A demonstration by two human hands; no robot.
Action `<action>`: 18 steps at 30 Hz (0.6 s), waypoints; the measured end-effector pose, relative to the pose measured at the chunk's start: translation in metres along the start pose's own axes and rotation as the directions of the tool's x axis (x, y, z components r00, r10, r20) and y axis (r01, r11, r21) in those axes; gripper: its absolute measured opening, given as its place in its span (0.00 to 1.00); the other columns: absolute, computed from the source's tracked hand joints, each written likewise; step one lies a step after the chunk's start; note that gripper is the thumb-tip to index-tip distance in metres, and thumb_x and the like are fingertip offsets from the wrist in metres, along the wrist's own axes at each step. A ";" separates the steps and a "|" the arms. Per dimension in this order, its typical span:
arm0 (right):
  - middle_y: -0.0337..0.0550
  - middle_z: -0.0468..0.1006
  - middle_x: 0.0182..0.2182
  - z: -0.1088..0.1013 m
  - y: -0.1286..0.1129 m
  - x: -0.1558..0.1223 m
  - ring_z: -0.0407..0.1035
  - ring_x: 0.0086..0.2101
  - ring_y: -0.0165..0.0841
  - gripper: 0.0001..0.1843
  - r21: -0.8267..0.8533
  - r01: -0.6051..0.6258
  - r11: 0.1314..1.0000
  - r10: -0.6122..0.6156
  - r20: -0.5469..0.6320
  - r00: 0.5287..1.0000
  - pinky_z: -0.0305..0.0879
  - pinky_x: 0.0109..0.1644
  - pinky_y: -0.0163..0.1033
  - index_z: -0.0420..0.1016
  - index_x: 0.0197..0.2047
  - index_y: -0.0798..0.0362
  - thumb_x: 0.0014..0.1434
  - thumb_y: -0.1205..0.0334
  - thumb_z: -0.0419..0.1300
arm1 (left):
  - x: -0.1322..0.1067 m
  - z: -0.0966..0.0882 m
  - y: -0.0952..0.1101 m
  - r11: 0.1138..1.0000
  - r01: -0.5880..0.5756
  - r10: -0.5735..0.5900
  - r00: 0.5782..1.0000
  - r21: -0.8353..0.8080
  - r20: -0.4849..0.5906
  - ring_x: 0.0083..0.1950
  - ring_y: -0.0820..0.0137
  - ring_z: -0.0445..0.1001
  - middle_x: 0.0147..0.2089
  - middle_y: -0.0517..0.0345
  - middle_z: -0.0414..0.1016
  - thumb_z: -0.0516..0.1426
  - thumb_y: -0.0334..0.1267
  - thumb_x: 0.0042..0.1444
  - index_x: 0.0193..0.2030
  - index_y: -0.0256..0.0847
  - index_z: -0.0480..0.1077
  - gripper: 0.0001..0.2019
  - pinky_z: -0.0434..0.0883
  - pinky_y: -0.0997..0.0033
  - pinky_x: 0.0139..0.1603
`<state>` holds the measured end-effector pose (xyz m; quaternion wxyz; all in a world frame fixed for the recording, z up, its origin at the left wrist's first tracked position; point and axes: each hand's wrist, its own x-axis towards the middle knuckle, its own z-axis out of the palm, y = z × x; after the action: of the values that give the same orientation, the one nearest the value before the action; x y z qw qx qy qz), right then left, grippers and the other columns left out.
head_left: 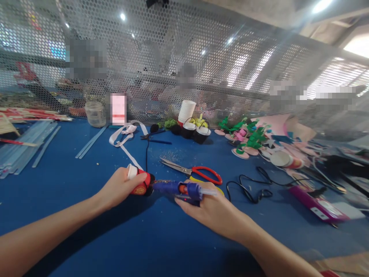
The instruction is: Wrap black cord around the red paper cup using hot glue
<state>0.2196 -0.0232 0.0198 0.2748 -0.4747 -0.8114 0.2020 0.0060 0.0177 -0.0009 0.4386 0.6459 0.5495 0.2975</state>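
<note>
My left hand [117,187] is wrapped round a small red paper cup [140,184] lying on its side, with a white rim and gold print. Black yarn [147,154] runs from the cup's dark end back across the table. In my right hand [206,206] is a blue glue gun [173,187], a clear glue stick poking out of its rear. Its nozzle points left and is at the cup's dark end; whether it touches, I cannot tell. Scissors [187,170] with red and yellow handles lie just behind the glue gun. White ribbon [131,156] trails behind the cup.
Glue sticks [27,144] lie at left, near a clear jar [95,114]. Pliers [155,138], stacked white cups [186,111] and small black-wrapped cups [201,134] stand behind. Green and pink craft pieces [245,134], a black cable [250,192] and a purple box [318,204] are at right.
</note>
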 end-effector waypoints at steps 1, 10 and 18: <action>0.36 0.67 0.19 0.000 0.000 0.000 0.59 0.19 0.25 0.06 0.007 -0.006 1.000 0.006 0.009 1.000 0.57 0.23 0.29 0.65 0.23 0.55 0.50 0.65 0.53 | 0.000 0.000 0.000 1.000 -0.012 0.012 1.000 -0.001 0.006 0.19 0.78 0.52 0.16 0.66 0.56 0.52 0.49 0.45 0.20 0.35 0.64 0.17 0.49 0.78 0.19; 0.37 0.69 0.20 -0.001 0.001 0.000 0.62 0.21 0.27 0.07 0.036 -0.055 0.998 0.053 0.048 0.997 0.60 0.24 0.30 0.67 0.25 0.55 0.50 0.63 0.52 | -0.002 0.000 0.003 0.998 -0.040 0.038 0.999 0.041 0.037 0.19 0.78 0.50 0.16 0.66 0.53 0.51 0.48 0.46 0.17 0.36 0.63 0.17 0.48 0.78 0.18; 0.37 0.68 0.18 -0.004 0.001 0.002 0.60 0.19 0.26 0.09 -0.047 -0.088 0.995 0.089 0.015 0.996 0.59 0.23 0.30 0.66 0.21 0.55 0.49 0.62 0.52 | -0.002 0.001 -0.001 0.992 -0.102 0.096 0.993 0.073 0.073 0.20 0.78 0.49 0.17 0.65 0.52 0.49 0.48 0.48 0.19 0.35 0.62 0.18 0.49 0.77 0.19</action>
<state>0.2226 -0.0204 0.0229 0.2476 -0.5148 -0.7962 0.1992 0.0063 0.0152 -0.0019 0.4168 0.6987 0.5123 0.2749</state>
